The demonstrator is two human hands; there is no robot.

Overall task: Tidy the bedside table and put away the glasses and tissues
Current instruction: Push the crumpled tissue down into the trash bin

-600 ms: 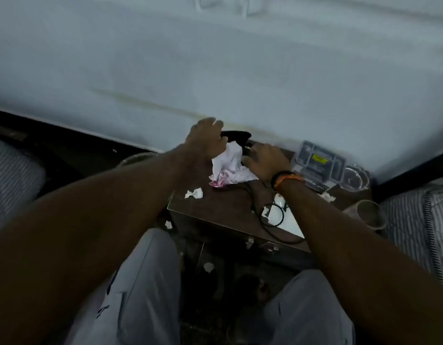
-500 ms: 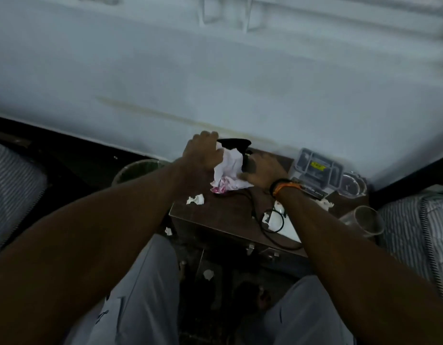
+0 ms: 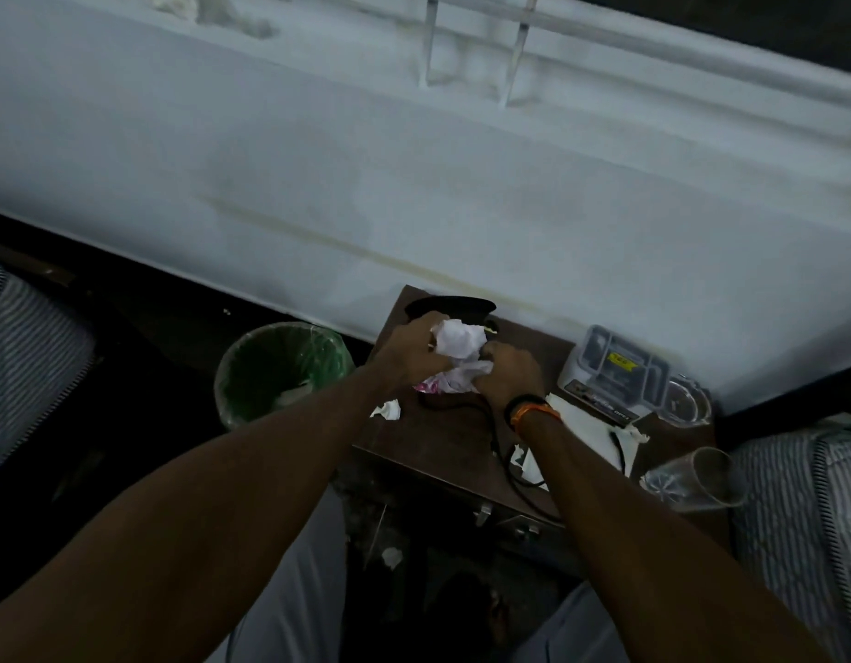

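A crumpled white tissue (image 3: 457, 342) with a pink patch is bunched between both hands over the back of the dark wooden bedside table (image 3: 442, 442). My left hand (image 3: 414, 349) grips its left side, my right hand (image 3: 509, 370) its right side. A small torn tissue scrap (image 3: 387, 410) lies at the table's left edge. White paper (image 3: 586, 430) and a black cable (image 3: 497, 442) lie on the tabletop. A clear drinking glass (image 3: 696, 478) lies on its side at the table's right edge. A black object (image 3: 450, 306) sits behind the tissue.
A green-lined waste bin (image 3: 282, 370) stands on the floor left of the table, with tissue inside. A clear plastic box (image 3: 615, 370) and a round clear lid (image 3: 684, 399) sit at the table's back right. Striped bedding lies at both sides. The white wall rises behind.
Both hands have closed together around the tissue, bunching it into a tighter wad. The view has tilted up, bringing the waste bin fully into sight.
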